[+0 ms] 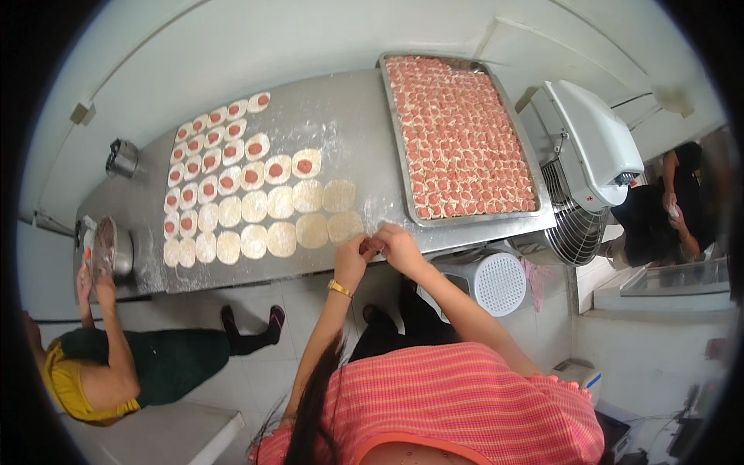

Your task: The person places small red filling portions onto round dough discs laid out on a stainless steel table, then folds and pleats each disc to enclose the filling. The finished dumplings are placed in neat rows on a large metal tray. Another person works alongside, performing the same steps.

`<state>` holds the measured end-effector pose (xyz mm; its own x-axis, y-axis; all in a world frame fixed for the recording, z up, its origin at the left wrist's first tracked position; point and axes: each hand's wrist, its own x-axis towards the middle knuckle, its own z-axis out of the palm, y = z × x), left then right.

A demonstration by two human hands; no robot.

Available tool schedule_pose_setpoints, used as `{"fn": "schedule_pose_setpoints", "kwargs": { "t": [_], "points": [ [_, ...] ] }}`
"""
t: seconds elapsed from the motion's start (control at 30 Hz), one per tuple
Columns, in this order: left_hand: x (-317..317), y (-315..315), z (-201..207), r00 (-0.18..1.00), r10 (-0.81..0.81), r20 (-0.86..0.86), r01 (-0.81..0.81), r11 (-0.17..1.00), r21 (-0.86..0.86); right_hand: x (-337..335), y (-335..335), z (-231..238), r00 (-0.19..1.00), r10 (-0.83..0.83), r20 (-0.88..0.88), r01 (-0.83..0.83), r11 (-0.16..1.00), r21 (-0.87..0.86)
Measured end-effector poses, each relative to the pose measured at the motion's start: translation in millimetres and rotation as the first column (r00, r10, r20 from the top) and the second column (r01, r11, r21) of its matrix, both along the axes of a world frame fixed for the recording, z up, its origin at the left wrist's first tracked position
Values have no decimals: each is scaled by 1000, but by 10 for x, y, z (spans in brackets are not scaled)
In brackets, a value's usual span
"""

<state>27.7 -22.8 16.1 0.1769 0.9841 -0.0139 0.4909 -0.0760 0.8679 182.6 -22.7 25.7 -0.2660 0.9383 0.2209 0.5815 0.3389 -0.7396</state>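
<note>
Step in hand, by judgement: closing dough by hand around one portion of filling. Both hands, left hand (350, 254) and right hand (401, 243), pinch a small pinkish-brown piece (372, 246) between the fingertips, just above the near edge of the worktop (368, 151). Dough and filling cannot be told apart there. Next move, if so, calls for an even pinch from both sides, then a gentle set-down in the tray (480, 219), where metal shows at the far right.

Surface: grey metal, dusted with flour. Left half: rows of dough rounds, far ones topped with filling (305, 166), near two rows mostly plain rounds (312, 231). Right: the tray, densely packed with pink-topped dumplings (461, 139).

Room: pale walls, tiled floor (263, 314). Right of the worktop, a white machine with a wire guard (593, 147); under its near edge, a grey stool (499, 284). Far left, a co-worker (167, 356) at a metal bowl (122, 252); far right, a second person in dark clothing (647, 225).
</note>
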Motion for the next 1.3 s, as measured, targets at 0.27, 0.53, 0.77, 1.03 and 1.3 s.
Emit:
{"fn": "schedule_pose_setpoints", "kwargs": {
  "t": [0.27, 0.53, 0.77, 1.03, 1.3],
  "points": [
    [-303, -107, -439, 990, 42, 133, -42, 999, -4, -217, -63, -183, 906, 25, 423, -39, 999, 25],
    [-186, 17, -364, 145, 540, 829, 471, 699, -538, -324, 42, 260, 994, 37, 108, -31, 998, -55],
    [80, 89, -110, 67, 427, 902, 565, 729, -387, -353, 29, 315, 942, -186, 279, 135, 972, 195],
    [126, 234, -277, -91, 478, 874, 674, 675, -299, -280, -4, 458, 912, -264, 314, 188, 949, 253],
    [175, 127, -65, -194, 459, 867, 701, 683, -205, -322, -14, 452, 940, -142, 310, 73, 972, 223]
  ]
}}
